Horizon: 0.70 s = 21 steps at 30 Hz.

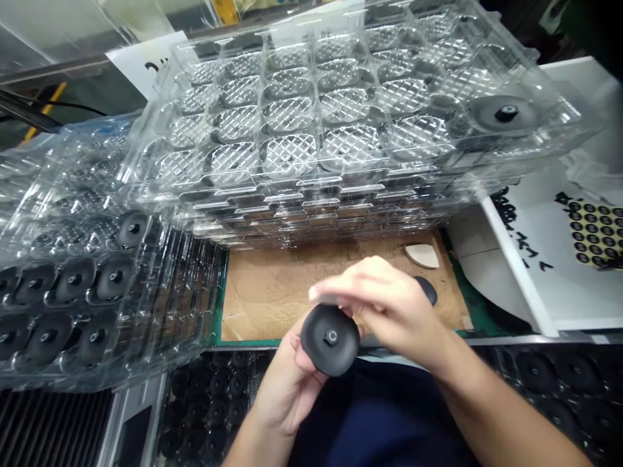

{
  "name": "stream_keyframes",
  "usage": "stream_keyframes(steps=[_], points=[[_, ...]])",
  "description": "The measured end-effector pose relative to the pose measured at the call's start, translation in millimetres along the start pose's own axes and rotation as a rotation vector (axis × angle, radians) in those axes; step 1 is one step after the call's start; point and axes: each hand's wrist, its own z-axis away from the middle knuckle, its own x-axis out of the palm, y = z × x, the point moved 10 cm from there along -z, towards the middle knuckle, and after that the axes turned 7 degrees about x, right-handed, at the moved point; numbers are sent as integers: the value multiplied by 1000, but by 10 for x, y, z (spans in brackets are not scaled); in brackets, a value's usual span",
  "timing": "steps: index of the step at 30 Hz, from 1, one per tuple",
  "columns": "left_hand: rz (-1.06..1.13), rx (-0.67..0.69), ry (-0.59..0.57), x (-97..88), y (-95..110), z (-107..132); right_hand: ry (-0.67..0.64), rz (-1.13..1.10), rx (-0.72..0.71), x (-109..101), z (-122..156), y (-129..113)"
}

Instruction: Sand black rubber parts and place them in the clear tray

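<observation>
Black disc (331,338), small metal hub at its centre, held up over the bench's near edge, flat face toward the camera. Gripped from below and behind by the left hand (287,383), fingers closed on its rim. Right hand (389,311) arched over the top of the disc, fingers bent and close together, blurred; firm grip or mere touch, impossible to tell.

Under the hands, brown cardboard (263,292), creased and worn, flat on a green mat (221,311). Near the cardboard's far right corner, a white half-round scrap (422,255).

Along the bench's far edge, a tall stack (341,130) of clear plastic trays with waffle-bottomed pockets, one black part (506,113) in the top tray's right corner pocket. At the left edge, side trays (73,285), also clear, tilted, with rows of black parts in the nearer pockets. At the right edge, a white board (535,259) bearing a sticker sheet (591,233) of dark round dots on yellow.

Below the near edge, a bin (214,389) of black parts to the left of dark blue clothing (379,415), another dim one to the right.
</observation>
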Motion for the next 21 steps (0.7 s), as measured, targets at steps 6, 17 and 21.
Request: stream_keyframes(steps=[6, 17, 21], points=[[113, -83, -146, 85, -35, -42, 77, 43, 503, 305, 389, 1186], [4, -71, -49, 107, -37, -18, 66, 2, -92, -107, 183, -104], [-49, 30, 55, 63, 24, -35, -99, 97, -184, 46, 76, -459]])
